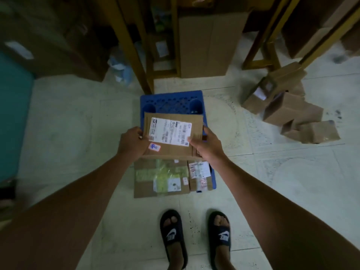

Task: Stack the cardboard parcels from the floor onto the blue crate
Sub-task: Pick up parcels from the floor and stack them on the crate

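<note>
Left hand [133, 142] and right hand [207, 144] grip opposite ends of a labelled cardboard parcel [173, 136], held above the blue crate [171, 101]. Two parcels [161, 177] already lie on the crate's near part, covering it. A loose pile of parcels [288, 108] sits on the floor [68, 123] to the right, blurred. Wooden frame legs [140, 61] stand just behind the crate.

The held parcel [173, 135] hides the middle of the blue crate [171, 100] and the fingers gripping beneath it. Its white label [169, 132] carries print too small to read. Far boxes under the wooden shelving [136, 45] are dark and blurred. Both arms run off the near edge.
</note>
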A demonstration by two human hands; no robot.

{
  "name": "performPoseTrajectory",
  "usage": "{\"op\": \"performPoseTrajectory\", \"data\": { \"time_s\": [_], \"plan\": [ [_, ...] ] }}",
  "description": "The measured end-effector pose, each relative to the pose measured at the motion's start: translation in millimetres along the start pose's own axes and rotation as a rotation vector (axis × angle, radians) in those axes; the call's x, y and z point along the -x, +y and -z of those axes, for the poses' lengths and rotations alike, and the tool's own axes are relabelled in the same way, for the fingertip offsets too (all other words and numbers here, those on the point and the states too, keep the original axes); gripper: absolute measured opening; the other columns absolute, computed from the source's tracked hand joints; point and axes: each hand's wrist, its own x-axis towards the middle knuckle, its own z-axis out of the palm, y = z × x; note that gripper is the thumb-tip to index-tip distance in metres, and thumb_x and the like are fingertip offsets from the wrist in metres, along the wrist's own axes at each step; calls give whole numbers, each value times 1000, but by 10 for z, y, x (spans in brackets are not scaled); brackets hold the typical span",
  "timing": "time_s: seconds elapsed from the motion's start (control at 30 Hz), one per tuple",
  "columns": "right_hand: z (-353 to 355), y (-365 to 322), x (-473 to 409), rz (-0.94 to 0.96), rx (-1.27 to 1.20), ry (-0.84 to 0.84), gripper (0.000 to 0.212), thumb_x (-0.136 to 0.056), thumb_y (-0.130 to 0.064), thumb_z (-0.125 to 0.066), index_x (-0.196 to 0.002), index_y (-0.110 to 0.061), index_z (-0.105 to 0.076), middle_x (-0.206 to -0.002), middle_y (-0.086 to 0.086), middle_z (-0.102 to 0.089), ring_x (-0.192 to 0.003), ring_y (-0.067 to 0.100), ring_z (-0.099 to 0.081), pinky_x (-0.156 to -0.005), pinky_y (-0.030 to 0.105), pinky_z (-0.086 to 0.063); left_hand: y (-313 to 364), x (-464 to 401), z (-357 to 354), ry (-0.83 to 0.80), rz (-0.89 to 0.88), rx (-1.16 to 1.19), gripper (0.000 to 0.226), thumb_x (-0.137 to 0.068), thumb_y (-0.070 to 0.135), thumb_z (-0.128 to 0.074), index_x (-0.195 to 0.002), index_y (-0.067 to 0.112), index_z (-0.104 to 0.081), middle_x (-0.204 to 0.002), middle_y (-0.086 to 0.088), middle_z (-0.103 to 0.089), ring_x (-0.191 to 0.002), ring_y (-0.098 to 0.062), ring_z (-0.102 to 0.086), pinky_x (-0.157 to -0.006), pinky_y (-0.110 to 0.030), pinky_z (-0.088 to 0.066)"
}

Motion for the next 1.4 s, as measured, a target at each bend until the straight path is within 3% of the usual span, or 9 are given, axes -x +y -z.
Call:
{"op": "performPoseTrajectory", "data": {
  "time_s": [0.13, 0.27, 0.5, 0.7, 0.93, 1.03, 1.13, 1.27, 1.4],
  "plan": [
    [-525, 617, 47, -110, 37, -103, 53, -83, -17, -74, -131, -19, -50, -100, -4, -67, -81, 11, -66, -59, 21, -55, -896, 22, -324, -25, 113, -1, 14, -90, 18, -58, -95, 7, -65, -103, -18, -71, -93, -33, -67, -70, -27, -47],
    [-904, 1139, -2, -163, 99, -168, 51, -81, -13, -76, -123, -15, -46, -101, 9, -69, -54, 5, -60, -41, 15, -45, -1520, 1, -640, -17, 183, -34, 16, -89, 14, -58, -99, 4, -66, -106, -17, -70, -96, -33, -66, -67, -28, -42],
    [-1255, 1623, -66, -144, 195, -217, 58, -77, -9, -77, -126, -13, -46, -92, -6, -64, -75, 0, -60, -47, 5, -45, -2189, 90, -996, -34, 248, -3, 19, -93, 17, -58, -105, 3, -61, -108, -17, -70, -91, -33, -71, -47, -15, -39],
    [-1300, 1686, -111, -164, 222, -208, 54, -77, -4, -77, -118, -15, -44, -87, -8, -63, -74, 2, -61, -49, 8, -48, -2261, 76, -1048, -29, 260, 1, 17, -93, 19, -58, -104, 5, -59, -109, -16, -70, -92, -33, -71, -44, -13, -36],
    [-1359, 1744, -71, -213, 221, -244, 54, -75, -3, -78, -113, -15, -43, -87, -7, -65, -80, 9, -66, -73, 27, -60, -2249, 69, -991, -52, 268, 8, 16, -94, 19, -55, -103, 6, -57, -105, -17, -71, -84, -33, -73, -49, -21, -49],
    [-1378, 1742, -77, -207, 223, -247, 55, -76, -3, -78, -118, -13, -44, -85, -11, -63, -78, 6, -65, -60, 14, -54, -2230, 46, -970, -65, 289, -9, 19, -95, 22, -53, -103, 5, -56, -104, -17, -70, -82, -32, -73, -51, -23, -51],
    [-1363, 1749, -87, -210, 218, -237, 64, -76, -7, -79, -129, -12, -42, -88, -8, -64, -83, 7, -66, -59, 12, -51, -2170, 28, -976, -70, 320, 16, 23, -95, 24, -50, -105, 4, -54, -104, -17, -69, -82, -32, -72, -57, -30, -57],
    [-1227, 1617, -62, -222, 209, -175, 79, -79, -17, -78, -144, -17, -34, -117, 7, -58, -98, 18, -61, -54, 9, -44, -1988, 53, -924, -56, 323, -50, 34, -94, 23, -49, -120, 0, -50, -115, -20, -61, -92, -32, -65, -61, -30, -51],
    [-891, 1305, -81, -196, 246, -124, 65, -85, -23, -72, -141, -21, -38, -114, 0, -57, -74, 2, -54, -43, 1, -38, -1701, 51, -722, 14, 191, -224, 47, -91, 21, -56, -132, 0, -43, -125, -23, -48, -109, -39, -55, -79, -43, -50]
  ]
}}
